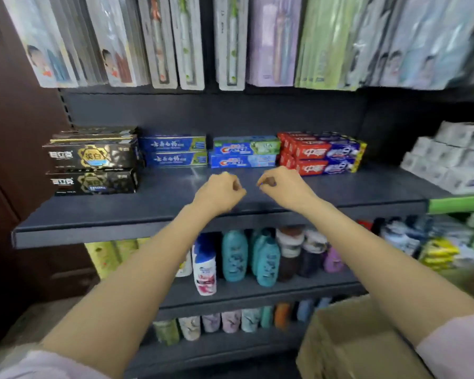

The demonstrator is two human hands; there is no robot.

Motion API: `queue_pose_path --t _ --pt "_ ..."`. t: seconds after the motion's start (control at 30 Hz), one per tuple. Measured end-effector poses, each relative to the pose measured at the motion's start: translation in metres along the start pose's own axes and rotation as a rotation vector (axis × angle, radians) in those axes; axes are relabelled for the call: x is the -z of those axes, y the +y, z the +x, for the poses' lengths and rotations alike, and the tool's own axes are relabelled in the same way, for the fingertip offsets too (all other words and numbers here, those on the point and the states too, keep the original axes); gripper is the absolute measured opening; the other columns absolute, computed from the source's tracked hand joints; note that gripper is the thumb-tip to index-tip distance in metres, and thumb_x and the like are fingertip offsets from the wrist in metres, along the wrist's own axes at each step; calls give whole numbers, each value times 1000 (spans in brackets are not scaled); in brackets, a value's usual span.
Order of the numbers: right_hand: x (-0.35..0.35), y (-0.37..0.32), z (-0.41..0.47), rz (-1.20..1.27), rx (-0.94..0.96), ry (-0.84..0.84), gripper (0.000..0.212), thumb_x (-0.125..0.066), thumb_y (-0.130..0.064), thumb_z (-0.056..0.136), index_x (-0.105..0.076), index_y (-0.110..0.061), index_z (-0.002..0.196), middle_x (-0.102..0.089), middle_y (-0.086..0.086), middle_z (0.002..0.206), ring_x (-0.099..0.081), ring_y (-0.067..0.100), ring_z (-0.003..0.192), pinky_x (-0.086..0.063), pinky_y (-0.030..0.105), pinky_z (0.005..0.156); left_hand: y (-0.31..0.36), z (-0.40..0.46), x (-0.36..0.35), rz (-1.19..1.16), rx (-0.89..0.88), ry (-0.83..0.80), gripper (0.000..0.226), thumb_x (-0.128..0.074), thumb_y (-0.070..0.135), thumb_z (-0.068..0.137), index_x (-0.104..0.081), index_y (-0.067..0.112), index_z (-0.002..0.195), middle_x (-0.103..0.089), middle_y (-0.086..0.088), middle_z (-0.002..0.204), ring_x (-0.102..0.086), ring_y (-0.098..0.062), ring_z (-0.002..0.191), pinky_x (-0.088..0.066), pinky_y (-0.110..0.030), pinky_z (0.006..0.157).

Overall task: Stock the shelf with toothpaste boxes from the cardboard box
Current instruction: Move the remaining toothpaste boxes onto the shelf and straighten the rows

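Toothpaste boxes stand in stacks at the back of the dark shelf [159,203]: black boxes [93,162] on the left, then blue-green boxes [175,151], blue Crest boxes [244,154] and red-blue boxes [323,154]. My left hand [219,192] and my right hand [282,187] hover over the shelf's bare front, just in front of the Crest boxes. Both have curled fingers and hold nothing. The cardboard box [348,340] sits low at the right; its inside shows no boxes from here.
Toothbrush packs [175,42] hang above the shelf. White boxes [454,157] are stacked at the right. Shampoo bottles [236,255] fill the shelf below, with more bottles [230,321] lower down. A brown door panel [17,132] is at the left.
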State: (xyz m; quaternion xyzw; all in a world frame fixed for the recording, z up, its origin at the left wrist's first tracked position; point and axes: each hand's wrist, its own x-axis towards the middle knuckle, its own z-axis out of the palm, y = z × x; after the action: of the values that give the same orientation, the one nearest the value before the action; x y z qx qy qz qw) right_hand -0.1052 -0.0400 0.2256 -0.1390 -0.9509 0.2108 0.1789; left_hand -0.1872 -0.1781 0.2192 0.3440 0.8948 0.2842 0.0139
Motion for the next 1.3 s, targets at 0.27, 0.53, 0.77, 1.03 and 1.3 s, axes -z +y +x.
queue_pose_path --t 0.27,0.53,0.77,1.03,1.3 --pt "56 122 -126 -73 -290 -133 19 -54 -14 88 -70 -4 90 -72 14 90 -63 24 77 -44 26 68 120 -44 -117 -114 -226 -320 14 -55 20 88 -64 14 80 -72 -6 80 -65 -16 60 -50 -22 64" --pt "46 287 -209 -158 -463 -539 23 -52 -15 89 -67 0 99 -62 9 80 -63 27 74 -49 33 72 191 -57 -282 -50 -78 -659 16 -52 23 94 -60 14 83 -63 -4 69 -55 -6 41 -41 -13 37" --pt "24 431 -241 -170 -535 -784 29 -52 -20 91 -49 -10 64 -53 3 63 -55 20 60 -43 26 54 219 -61 -410 47 246 -943 23 -48 29 96 -57 10 106 -58 -2 78 -54 -13 55 -39 -18 47" --pt "-60 513 -253 -31 -721 -854 31 -62 -24 88 -44 -11 67 -43 3 68 -44 17 62 -32 23 50 206 -63 -474 -7 387 -857 25 -48 25 97 -63 6 101 -61 -9 84 -58 -22 78 -42 -25 60" --pt "-84 524 -263 -253 -567 -936 39 -55 -22 91 -53 0 123 -54 18 127 -54 30 116 -45 36 96 194 -75 -466 -116 425 -762 23 -51 23 96 -62 10 112 -60 -2 94 -55 -15 85 -42 -27 82"
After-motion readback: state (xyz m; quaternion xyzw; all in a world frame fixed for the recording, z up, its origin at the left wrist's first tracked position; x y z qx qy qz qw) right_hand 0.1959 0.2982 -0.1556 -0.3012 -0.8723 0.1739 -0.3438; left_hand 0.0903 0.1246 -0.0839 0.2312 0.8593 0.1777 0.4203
